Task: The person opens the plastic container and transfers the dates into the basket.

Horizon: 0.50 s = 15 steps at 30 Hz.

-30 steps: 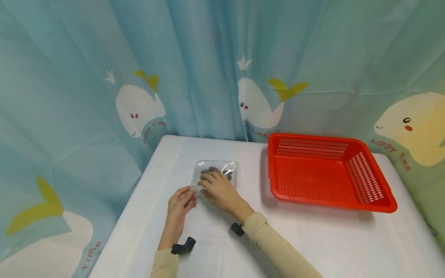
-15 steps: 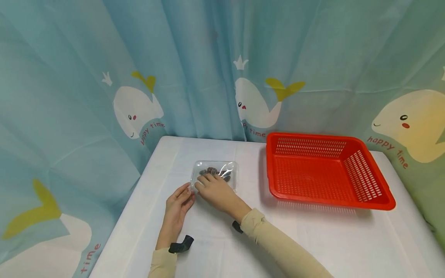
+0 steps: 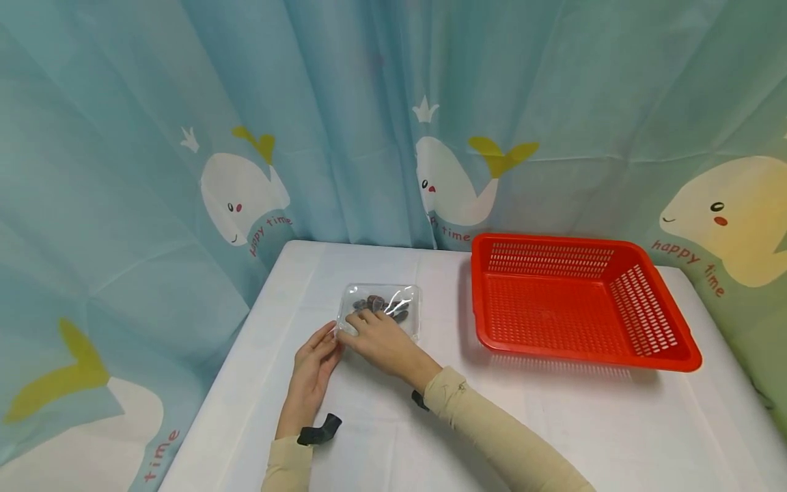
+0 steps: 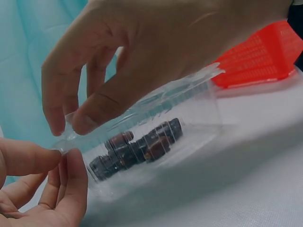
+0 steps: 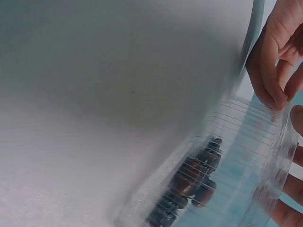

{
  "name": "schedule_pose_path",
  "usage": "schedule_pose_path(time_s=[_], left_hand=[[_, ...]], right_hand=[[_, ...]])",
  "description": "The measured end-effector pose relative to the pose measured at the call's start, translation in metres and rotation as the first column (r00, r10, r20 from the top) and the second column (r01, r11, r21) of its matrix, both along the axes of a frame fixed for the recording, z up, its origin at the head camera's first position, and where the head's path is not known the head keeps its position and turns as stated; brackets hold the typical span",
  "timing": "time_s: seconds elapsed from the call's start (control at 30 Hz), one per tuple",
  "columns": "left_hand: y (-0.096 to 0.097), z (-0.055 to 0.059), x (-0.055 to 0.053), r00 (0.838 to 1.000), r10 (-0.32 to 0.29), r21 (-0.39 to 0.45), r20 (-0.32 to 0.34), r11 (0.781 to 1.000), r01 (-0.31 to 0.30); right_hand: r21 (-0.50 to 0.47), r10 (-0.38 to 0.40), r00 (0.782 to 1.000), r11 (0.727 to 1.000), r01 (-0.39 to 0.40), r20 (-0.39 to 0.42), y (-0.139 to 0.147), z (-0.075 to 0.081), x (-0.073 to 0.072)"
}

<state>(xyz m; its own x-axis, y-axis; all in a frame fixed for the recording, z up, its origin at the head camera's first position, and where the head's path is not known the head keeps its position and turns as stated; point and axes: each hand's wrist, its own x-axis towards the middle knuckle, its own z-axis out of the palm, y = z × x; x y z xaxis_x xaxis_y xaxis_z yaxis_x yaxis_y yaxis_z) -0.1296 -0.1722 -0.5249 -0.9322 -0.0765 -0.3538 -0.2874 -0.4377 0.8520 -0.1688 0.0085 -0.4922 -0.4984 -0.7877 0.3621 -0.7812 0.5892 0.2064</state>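
Right hand's shift: since a second ago the right hand (image 3: pixel 381 344) has slid left across the clear plastic box (image 3: pixel 415 321), from over its front part to the near-left corner, close beside the left hand (image 3: pixel 312 365).
Right hand's pose: palm down, it arches over the box's front edge; the forearm in its beige sleeve (image 3: pixel 501 430) slants in from the lower right.
Right fingers: thumb and forefinger nearly meet, pinching a bit of plastic at the corner; the others bend down behind them.
Left hand's pose: the forearm rises from the bottom edge, the hand pointing away toward the box, a black wrist mount (image 3: pixel 320 432) jutting from the cuff.
Left fingers: thumb and forefinger come together on the same corner, gripping the plastic there; the rest stay loosely bent.
Clear box: it sits on the left half of the white table (image 3: pixel 615 437), in front of both hands.
Dark pieces: glossy brown-black pieces (image 3: pixel 376 303) lie clustered inside it.
Red basket: the perforated basket (image 3: pixel 547 314) stands to the right, well apart from both hands.
Curtain: the blue-green curtain (image 3: pixel 350 102) hangs behind, printed with white whales.
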Motion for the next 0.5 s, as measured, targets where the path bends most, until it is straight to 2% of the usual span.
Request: schedule_pose_path(time_s=[0.3,0.5], left_hand=[[0.001,-0.003,0.0,1.0,0.028,0.021,-0.003,0.999,-0.028],[0.001,-0.001,0.002,0.999,0.032,0.003,-0.008,0.999,-0.032]], right_hand=[[0.024,-0.003,0.998,1.0,0.005,-0.063,-0.007,0.005,0.002],[0.003,-0.028,0.997,1.0,0.028,-0.068,-0.014,0.006,0.004]])
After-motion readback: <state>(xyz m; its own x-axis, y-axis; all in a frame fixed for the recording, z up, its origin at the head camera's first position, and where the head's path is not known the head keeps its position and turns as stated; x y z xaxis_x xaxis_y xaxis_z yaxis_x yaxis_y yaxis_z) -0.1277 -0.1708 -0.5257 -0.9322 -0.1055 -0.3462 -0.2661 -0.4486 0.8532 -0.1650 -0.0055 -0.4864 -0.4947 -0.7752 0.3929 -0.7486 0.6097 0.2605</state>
